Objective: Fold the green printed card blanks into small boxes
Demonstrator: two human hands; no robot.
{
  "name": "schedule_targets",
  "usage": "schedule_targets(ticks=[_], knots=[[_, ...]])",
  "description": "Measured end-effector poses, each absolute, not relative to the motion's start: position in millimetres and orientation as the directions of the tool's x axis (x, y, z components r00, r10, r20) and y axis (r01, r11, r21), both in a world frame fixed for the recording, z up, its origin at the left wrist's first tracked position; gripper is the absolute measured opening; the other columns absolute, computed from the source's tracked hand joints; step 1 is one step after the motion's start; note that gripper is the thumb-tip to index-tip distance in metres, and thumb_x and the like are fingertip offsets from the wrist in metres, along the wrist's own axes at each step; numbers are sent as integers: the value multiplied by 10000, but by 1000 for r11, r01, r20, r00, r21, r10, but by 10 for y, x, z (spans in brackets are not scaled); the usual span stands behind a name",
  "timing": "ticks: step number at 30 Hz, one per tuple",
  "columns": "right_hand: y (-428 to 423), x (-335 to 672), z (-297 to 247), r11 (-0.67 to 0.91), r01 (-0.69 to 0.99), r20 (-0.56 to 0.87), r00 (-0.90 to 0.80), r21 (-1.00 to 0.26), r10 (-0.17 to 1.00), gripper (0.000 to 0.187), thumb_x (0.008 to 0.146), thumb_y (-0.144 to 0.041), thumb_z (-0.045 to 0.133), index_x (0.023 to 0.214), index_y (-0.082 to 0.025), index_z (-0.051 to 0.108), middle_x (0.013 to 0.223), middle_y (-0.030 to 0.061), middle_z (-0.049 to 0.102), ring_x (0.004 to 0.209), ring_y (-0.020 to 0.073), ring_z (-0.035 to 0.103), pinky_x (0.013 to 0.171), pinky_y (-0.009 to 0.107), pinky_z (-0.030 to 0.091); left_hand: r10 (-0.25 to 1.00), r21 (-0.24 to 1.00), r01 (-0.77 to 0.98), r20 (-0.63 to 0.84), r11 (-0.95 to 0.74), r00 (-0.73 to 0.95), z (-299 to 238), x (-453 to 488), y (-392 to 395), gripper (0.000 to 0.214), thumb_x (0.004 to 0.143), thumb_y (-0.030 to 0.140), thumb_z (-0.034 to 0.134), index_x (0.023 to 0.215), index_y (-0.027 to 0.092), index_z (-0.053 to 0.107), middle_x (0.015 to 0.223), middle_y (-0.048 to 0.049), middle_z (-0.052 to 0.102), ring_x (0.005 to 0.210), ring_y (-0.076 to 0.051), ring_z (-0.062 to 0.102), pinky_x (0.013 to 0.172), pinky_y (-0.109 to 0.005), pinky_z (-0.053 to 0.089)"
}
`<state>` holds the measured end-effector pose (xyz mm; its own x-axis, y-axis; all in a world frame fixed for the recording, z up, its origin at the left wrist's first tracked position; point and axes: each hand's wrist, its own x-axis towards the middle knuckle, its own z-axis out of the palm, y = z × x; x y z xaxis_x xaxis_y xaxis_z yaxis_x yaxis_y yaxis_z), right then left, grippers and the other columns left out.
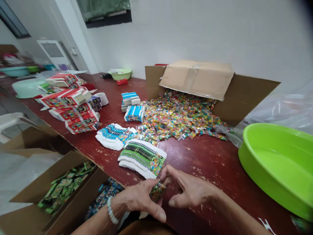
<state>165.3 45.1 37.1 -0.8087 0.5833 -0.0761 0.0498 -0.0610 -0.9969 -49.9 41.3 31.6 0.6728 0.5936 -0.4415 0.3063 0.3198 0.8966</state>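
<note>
Just a small printed carton [157, 192]

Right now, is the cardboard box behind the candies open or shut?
Open: the cardboard box has side flaps spread, with wrapped candies heaped in front.

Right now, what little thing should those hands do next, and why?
Probably keep the left hand steady and use the right fingers to work gently on the top of the little green box. The left hand has hold of it, and the right fingers are curled right by its upper end. I can't tell whether it's filled.
</note>
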Motion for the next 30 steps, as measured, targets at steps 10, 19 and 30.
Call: schedule_targets(ticks=[10,19,30], knots=[[313,1576,341,-28,-22,6,-870,-999,493,910,642,-195,774,1426,-232,312,1272,115,593,1162,270,605,920,362,510,554,934,309,-355,180,753,379,-434,369,846,428,299,932,1228,240,663,1131,-36,679,1082,-303,569,1000,-410,430],[412,1580,197,-88,57,-101,-296,-994,950,511,800,-318,725,1264,-226,530,967,25,642,639,104,571,591,241,473,806,902,62,-411,428,426,128,-378,345,427,618,350,842,953,147,672,715,14,611,576,-117,506,572,-260,470],[479,1426,43,44,113,28,-134,-993,991,230,882,-374,595,865,-176,710,814,33,703,741,174,626,717,294,488,986,991,21,-131,130,101,51,-224,315,462,749,338,770,1142,202,568,961,-31,675,832,-173,654,727,-264,538]])
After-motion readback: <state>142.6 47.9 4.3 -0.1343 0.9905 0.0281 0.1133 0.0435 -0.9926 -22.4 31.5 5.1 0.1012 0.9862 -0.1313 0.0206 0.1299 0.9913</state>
